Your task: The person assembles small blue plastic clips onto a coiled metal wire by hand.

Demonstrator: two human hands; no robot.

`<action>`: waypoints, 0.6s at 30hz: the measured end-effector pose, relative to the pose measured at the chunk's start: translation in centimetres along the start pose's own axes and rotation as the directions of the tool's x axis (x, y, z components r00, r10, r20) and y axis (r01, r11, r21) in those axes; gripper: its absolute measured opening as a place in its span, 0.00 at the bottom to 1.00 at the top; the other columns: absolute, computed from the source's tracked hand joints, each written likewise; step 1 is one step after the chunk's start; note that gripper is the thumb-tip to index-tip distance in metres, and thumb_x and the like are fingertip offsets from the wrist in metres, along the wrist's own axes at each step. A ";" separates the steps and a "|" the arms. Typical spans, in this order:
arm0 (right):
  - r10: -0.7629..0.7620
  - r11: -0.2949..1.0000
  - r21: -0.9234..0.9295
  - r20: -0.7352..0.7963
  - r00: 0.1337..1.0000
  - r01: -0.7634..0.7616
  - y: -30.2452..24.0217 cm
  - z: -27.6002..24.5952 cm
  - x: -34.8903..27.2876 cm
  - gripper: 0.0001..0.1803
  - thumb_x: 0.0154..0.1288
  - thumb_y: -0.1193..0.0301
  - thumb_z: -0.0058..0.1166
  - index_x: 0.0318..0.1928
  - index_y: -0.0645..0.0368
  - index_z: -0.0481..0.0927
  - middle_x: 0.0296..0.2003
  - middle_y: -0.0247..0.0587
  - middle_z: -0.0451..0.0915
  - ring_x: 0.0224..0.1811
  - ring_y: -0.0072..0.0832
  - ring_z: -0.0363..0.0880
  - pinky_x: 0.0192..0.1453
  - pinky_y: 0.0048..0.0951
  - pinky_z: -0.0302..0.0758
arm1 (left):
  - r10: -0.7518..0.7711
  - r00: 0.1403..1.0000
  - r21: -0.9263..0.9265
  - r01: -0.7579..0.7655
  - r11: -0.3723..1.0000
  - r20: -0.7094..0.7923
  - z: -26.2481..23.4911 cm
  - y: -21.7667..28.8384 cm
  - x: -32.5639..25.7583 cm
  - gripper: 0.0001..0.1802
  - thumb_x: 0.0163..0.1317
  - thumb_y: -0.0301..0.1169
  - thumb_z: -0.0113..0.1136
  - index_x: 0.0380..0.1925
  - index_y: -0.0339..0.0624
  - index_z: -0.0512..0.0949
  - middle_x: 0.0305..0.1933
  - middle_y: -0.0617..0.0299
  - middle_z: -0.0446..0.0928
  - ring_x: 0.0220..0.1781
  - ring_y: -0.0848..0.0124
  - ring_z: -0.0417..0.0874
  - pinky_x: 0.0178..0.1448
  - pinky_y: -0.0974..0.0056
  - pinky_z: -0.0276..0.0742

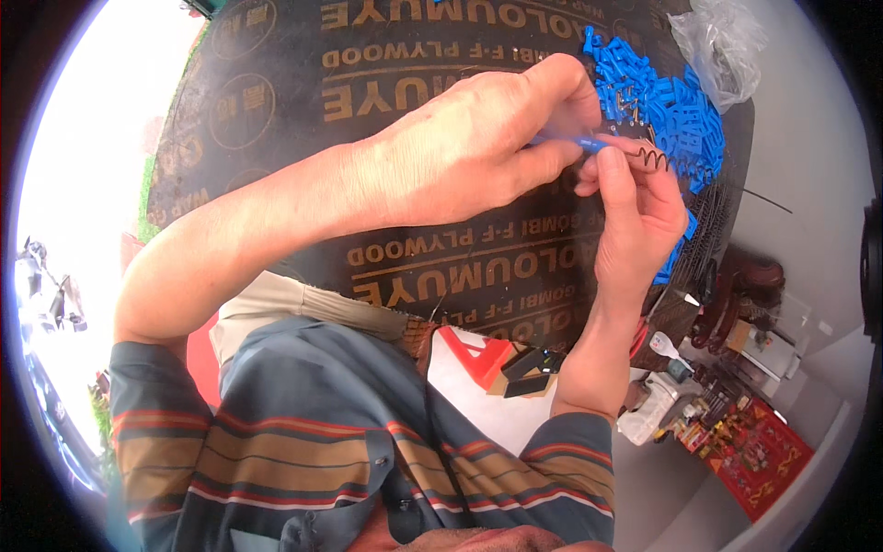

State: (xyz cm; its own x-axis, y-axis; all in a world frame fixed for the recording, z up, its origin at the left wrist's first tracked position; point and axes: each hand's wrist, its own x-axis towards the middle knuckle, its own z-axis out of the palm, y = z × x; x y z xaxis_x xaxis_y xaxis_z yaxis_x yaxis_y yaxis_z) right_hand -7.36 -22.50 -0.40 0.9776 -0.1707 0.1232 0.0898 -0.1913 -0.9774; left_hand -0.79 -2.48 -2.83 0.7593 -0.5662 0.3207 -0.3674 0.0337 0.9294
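Note:
Above the dark printed plywood board, my two hands meet at a small blue plastic piece (590, 144). My right hand (644, 193) pinches it between thumb and fingers. A dark coil spring (652, 159) lies along the fingers of that same hand, just beyond the thumb tip. From the left reaches my left hand (497, 133), its thumb and forefinger closed at the other end of the blue piece. Motion blurs the gap between those fingers, so how much of the piece they cover cannot be made out.
A heap of blue plastic pieces (676, 115) covers the far right of the plywood board (405, 248), with small metal bits (629, 107) at its near side. A clear plastic bag (727, 51) sits beyond it. Dark thin springs or wires (713, 225) lie along the right edge.

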 end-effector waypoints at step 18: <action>0.017 0.999 -0.049 -0.003 1.000 -0.017 -0.3 0.2 0.0 0.07 0.76 0.73 0.62 0.47 0.65 0.84 0.34 0.37 0.84 0.35 0.22 0.81 0.39 0.25 0.79 | -0.048 0.998 -0.129 0.053 0.990 0.037 -0.2 0.5 -0.1 0.10 0.74 0.26 0.61 0.52 0.36 0.76 0.42 0.57 0.85 0.43 0.73 0.84 0.50 0.65 0.80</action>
State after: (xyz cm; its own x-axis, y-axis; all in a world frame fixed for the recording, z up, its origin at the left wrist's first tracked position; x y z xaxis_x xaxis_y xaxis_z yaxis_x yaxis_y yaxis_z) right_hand -7.37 -22.21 -0.17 0.9785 -0.1764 0.1072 0.0638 -0.2355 -0.9698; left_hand -0.96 -2.31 -2.33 0.7556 -0.5975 0.2683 -0.2547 0.1094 0.9608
